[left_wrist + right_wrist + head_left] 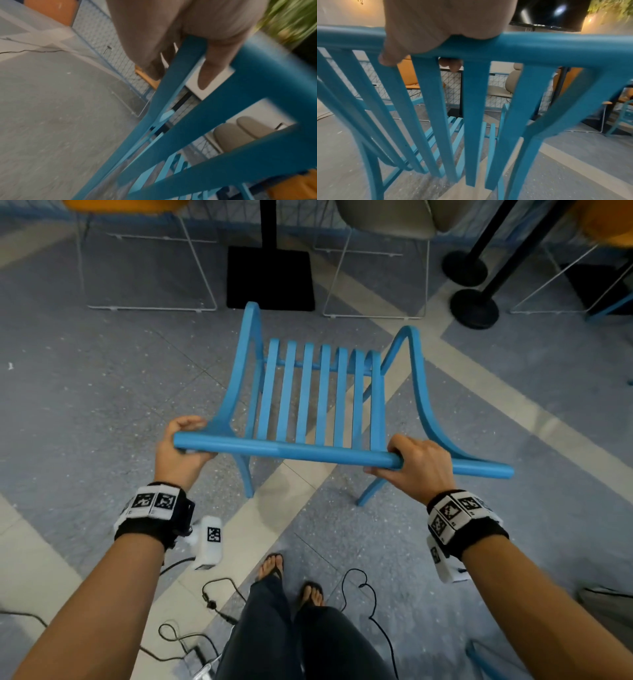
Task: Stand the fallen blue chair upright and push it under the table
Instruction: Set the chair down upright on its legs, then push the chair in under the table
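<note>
Left hand [181, 445] wrapped round left end of top rail, fingers curled under. Blue chair [318, 402] upright, centre of floor, near person, seat facing away. Right hand [419, 465] clamped on rail further right, thumb over. Two-hand hold prob. for steering; push next. Black pedestal base [270, 277] far, w/ wire-leg chairs either side; surface above not visible.

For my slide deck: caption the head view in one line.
Both hands, left hand and right hand, grip the top rail of the upright blue chair facing a black table base.
</note>
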Demonstrator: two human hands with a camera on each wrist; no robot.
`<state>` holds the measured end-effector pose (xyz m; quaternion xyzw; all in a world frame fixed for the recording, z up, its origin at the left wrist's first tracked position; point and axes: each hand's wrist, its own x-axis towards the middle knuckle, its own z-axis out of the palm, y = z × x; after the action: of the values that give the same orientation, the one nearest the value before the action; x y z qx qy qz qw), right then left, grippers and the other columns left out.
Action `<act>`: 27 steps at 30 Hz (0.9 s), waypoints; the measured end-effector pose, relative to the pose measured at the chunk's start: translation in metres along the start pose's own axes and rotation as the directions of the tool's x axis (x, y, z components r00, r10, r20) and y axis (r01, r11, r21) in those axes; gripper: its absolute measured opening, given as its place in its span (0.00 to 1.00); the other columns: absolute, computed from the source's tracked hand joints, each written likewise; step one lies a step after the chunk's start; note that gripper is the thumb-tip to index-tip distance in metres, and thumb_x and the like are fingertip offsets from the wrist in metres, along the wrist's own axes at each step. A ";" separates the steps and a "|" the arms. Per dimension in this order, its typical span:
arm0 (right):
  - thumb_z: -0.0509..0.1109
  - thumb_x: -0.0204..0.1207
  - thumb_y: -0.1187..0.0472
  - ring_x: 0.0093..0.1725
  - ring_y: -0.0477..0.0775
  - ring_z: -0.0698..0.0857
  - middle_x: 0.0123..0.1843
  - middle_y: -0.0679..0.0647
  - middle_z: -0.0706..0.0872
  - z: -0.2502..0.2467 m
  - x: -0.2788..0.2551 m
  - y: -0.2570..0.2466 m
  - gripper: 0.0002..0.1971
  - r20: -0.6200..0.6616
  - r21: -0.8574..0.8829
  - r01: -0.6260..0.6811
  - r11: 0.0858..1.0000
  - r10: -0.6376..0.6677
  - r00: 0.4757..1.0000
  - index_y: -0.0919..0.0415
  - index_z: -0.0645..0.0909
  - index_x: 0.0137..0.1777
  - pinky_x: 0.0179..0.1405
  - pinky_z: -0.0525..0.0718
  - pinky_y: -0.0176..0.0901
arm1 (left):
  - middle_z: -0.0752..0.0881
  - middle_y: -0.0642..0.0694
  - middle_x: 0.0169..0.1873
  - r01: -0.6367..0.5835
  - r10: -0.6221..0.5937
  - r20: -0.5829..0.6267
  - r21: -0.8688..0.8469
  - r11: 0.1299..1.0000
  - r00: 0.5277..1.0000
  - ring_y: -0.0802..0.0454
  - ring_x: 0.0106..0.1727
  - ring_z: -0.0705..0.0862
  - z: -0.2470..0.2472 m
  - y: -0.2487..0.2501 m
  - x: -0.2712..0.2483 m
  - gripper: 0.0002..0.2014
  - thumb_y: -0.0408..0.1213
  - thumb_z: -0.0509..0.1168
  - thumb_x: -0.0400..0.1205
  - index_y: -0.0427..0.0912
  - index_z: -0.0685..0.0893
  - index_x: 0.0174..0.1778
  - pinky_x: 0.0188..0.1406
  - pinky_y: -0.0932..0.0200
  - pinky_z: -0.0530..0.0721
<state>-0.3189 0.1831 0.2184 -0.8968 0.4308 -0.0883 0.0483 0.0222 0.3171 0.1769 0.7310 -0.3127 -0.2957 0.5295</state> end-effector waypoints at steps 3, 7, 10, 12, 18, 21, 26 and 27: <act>0.60 0.68 0.31 0.32 0.55 0.78 0.31 0.53 0.82 -0.003 -0.016 0.019 0.27 -0.051 -0.008 -0.025 1.000 0.025 0.998 0.57 0.77 0.35 0.28 0.76 0.46 | 0.79 0.50 0.56 -0.236 0.228 0.062 0.205 0.950 0.972 0.53 0.62 0.75 -0.008 0.027 -0.027 0.30 0.30 0.72 0.65 0.65 0.73 0.55 0.67 0.72 0.68; 0.48 0.77 0.40 0.32 0.61 0.81 0.29 0.56 0.83 -0.001 -0.010 0.022 0.28 -0.090 -0.059 -0.146 0.988 0.140 0.986 0.59 0.78 0.31 0.26 0.67 0.41 | 0.90 0.40 0.44 -0.382 0.382 0.158 0.674 0.632 0.911 0.40 0.51 0.83 0.032 0.050 -0.033 0.16 0.50 0.60 0.73 0.45 0.86 0.46 0.61 0.46 0.73; 0.51 0.75 0.54 0.28 0.62 0.81 0.26 0.58 0.83 0.004 -0.002 0.018 0.20 -0.133 -0.091 -0.208 0.974 0.196 0.972 0.61 0.76 0.28 0.24 0.64 0.39 | 0.89 0.38 0.25 -0.236 0.341 0.044 0.803 0.547 0.939 0.39 0.32 0.83 0.061 0.050 -0.024 0.21 0.47 0.55 0.75 0.39 0.86 0.27 0.46 0.49 0.76; 0.52 0.74 0.56 0.26 0.60 0.79 0.25 0.57 0.82 0.006 0.000 0.019 0.18 -0.148 -0.111 -0.221 0.969 0.204 0.968 0.61 0.75 0.27 0.23 0.62 0.39 | 0.88 0.38 0.21 -0.159 0.307 -0.011 0.837 0.524 0.952 0.40 0.27 0.81 0.065 0.051 -0.019 0.18 0.42 0.57 0.73 0.37 0.86 0.24 0.41 0.51 0.76; 0.52 0.72 0.56 0.25 0.59 0.78 0.24 0.57 0.82 0.010 0.028 0.025 0.18 -0.177 -0.122 -0.235 0.964 0.212 0.961 0.61 0.76 0.26 0.24 0.60 0.39 | 0.87 0.38 0.19 -0.133 0.307 -0.044 0.836 0.532 0.951 0.40 0.25 0.80 0.072 0.059 0.006 0.18 0.41 0.57 0.72 0.37 0.86 0.23 0.40 0.52 0.75; 0.51 0.72 0.56 0.23 0.57 0.75 0.23 0.57 0.81 0.014 0.055 0.028 0.18 -0.193 -0.112 -0.226 0.968 0.202 0.960 0.61 0.75 0.25 0.24 0.60 0.39 | 0.86 0.37 0.19 -0.128 0.324 -0.069 0.827 0.548 0.943 0.39 0.25 0.80 0.072 0.060 0.029 0.18 0.41 0.56 0.72 0.36 0.86 0.23 0.39 0.52 0.75; 0.51 0.72 0.56 0.24 0.56 0.73 0.24 0.57 0.81 0.023 0.119 0.028 0.18 -0.196 -0.102 -0.211 0.972 0.188 0.962 0.62 0.76 0.26 0.24 0.60 0.39 | 0.86 0.33 0.20 -0.122 0.327 -0.076 0.829 0.546 0.942 0.37 0.25 0.80 0.068 0.064 0.085 0.18 0.40 0.56 0.72 0.34 0.86 0.25 0.36 0.51 0.76; 0.51 0.71 0.56 0.23 0.57 0.74 0.24 0.57 0.82 0.024 0.135 0.028 0.18 -0.203 -0.098 -0.204 0.974 0.181 0.962 0.61 0.76 0.26 0.24 0.60 0.39 | 0.85 0.33 0.20 -0.122 0.337 -0.082 0.831 0.542 0.938 0.36 0.25 0.80 0.067 0.066 0.100 0.18 0.40 0.56 0.72 0.33 0.85 0.25 0.35 0.51 0.76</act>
<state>-0.2529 0.0603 0.2057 -0.8391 0.5233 -0.1438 -0.0383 0.0247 0.1843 0.2119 0.8731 -0.4426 0.0414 0.2002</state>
